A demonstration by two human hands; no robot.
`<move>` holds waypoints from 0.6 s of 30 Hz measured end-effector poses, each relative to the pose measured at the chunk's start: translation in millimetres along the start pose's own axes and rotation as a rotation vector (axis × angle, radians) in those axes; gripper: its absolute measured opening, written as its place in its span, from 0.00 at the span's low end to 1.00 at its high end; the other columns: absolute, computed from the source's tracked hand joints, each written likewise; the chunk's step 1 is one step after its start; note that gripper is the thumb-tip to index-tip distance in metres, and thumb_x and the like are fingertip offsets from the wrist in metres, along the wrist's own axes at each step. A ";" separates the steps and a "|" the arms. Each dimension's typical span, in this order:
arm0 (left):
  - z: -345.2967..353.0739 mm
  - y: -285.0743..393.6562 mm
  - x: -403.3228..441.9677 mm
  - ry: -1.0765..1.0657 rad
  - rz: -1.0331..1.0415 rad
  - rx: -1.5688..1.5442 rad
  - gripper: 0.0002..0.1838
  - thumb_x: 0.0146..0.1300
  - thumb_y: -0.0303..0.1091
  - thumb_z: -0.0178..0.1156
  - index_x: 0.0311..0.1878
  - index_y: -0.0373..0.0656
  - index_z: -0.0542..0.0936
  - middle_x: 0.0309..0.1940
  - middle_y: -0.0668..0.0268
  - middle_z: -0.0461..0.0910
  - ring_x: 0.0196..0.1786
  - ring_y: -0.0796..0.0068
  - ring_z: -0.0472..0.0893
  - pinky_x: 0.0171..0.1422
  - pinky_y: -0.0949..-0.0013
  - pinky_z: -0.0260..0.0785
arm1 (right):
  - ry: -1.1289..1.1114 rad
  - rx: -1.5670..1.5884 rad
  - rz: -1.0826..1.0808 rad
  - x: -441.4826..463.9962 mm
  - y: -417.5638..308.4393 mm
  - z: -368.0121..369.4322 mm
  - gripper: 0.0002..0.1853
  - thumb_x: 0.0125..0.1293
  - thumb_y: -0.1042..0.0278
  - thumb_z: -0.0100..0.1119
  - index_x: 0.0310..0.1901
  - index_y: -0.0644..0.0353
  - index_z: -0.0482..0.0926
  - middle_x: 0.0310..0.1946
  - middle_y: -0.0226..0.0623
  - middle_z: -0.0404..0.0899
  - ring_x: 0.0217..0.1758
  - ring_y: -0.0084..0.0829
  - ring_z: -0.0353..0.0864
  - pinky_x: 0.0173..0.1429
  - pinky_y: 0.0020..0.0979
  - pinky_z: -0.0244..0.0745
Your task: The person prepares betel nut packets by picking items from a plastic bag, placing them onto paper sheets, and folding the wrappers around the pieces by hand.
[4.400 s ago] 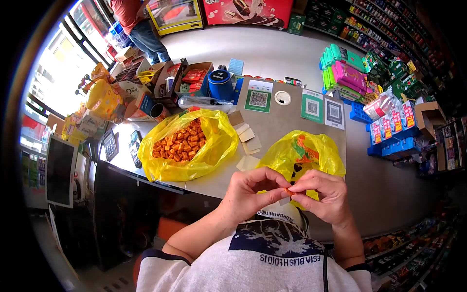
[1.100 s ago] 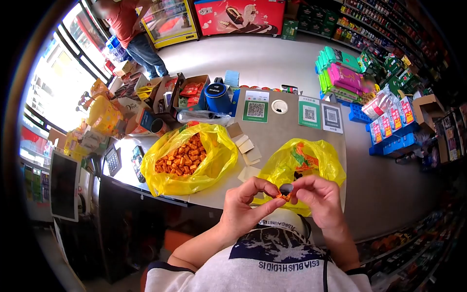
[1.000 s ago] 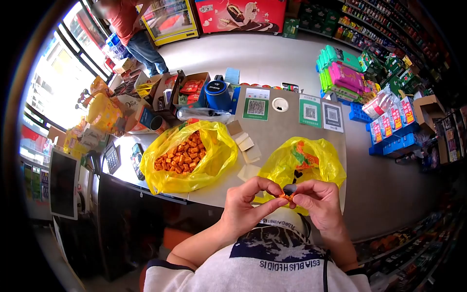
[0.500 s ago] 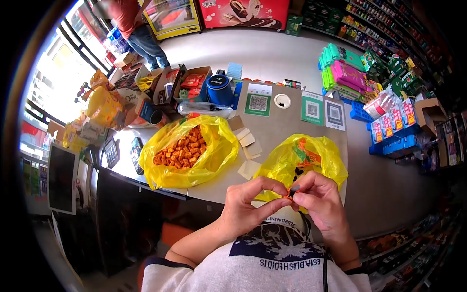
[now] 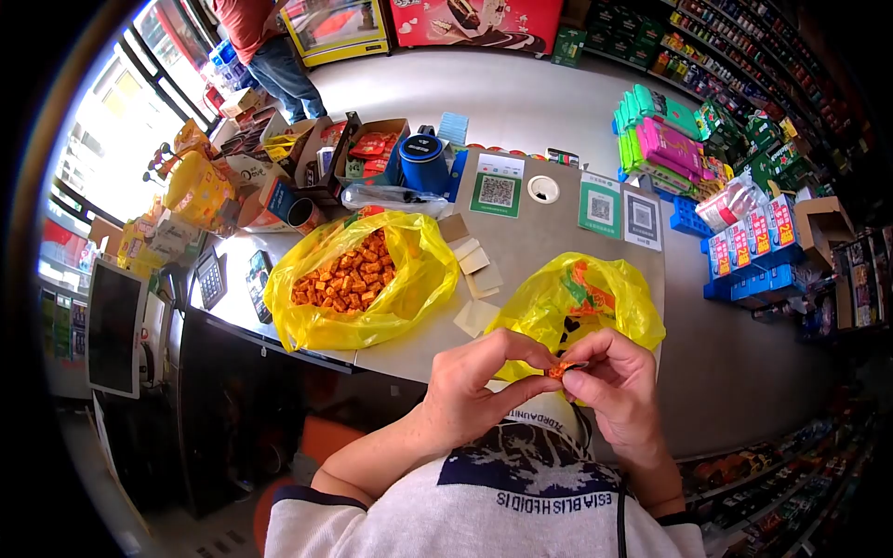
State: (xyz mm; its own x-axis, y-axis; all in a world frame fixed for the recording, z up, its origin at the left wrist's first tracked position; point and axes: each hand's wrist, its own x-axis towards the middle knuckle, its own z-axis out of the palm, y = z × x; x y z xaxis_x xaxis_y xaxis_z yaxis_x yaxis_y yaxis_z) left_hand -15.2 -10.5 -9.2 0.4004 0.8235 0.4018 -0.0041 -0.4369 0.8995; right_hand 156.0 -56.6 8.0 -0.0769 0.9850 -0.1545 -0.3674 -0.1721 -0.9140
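My left hand (image 5: pixel 470 377) and my right hand (image 5: pixel 619 379) meet in front of my chest, thumbs and fingertips pinching a small orange-and-black piece (image 5: pixel 559 370) between them. Fingertips cover much of the piece, so its exact kind is unclear. Just beyond the hands lies an open yellow plastic bag (image 5: pixel 625 290) with a few dark bits showing inside. To the left, another yellow plastic bag (image 5: pixel 423 270) lies open around a heap of small orange-red cubes (image 5: pixel 349 277).
Small pale cards (image 5: pixel 474 260) lie between the bags. Printed QR-code cards (image 5: pixel 495 191), a blue canister (image 5: pixel 423 166) and open boxes (image 5: pixel 372 153) line the counter's far side. A calculator (image 5: pixel 211 279) and monitor (image 5: pixel 116 325) are left. A person (image 5: pixel 279 70) stands beyond.
The piece between my fingertips has turned, showing more orange and less black. Both hands stay nearly in place, still pinching. The view has shifted slightly.
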 end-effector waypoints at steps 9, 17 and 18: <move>2.0 -2.4 -3.8 0.065 0.070 -0.031 0.11 0.45 0.23 0.69 0.34 0.38 0.79 0.31 0.64 0.82 0.35 0.71 0.82 0.38 0.73 0.73 | 0.001 -0.048 -0.022 -3.4 -5.4 0.3 0.09 0.56 0.80 0.61 0.40 0.65 0.75 0.33 0.31 0.77 0.35 0.15 0.75 0.41 0.17 0.71; 1.1 1.0 -2.8 0.036 0.053 -0.051 0.10 0.46 0.22 0.68 0.33 0.38 0.79 0.32 0.64 0.82 0.35 0.72 0.82 0.39 0.74 0.74 | -0.012 -0.053 -0.056 -6.4 -4.7 -1.1 0.10 0.58 0.80 0.60 0.42 0.67 0.76 0.35 0.33 0.78 0.36 0.18 0.76 0.42 0.18 0.73; 1.3 1.1 -3.1 0.040 0.041 -0.064 0.10 0.46 0.22 0.68 0.33 0.38 0.79 0.32 0.64 0.82 0.35 0.72 0.82 0.39 0.74 0.74 | -0.014 -0.054 -0.068 -5.9 -4.8 0.3 0.10 0.58 0.81 0.59 0.42 0.67 0.76 0.35 0.33 0.78 0.36 0.18 0.76 0.42 0.18 0.73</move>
State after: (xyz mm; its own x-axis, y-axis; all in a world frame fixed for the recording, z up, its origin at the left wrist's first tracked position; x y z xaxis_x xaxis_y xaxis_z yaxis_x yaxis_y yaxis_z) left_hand -15.3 -14.0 -9.7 0.3618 0.8198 0.4438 -0.0785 -0.4476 0.8908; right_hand 157.9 -61.6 13.4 -0.0664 0.9940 -0.0871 -0.3212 -0.1039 -0.9413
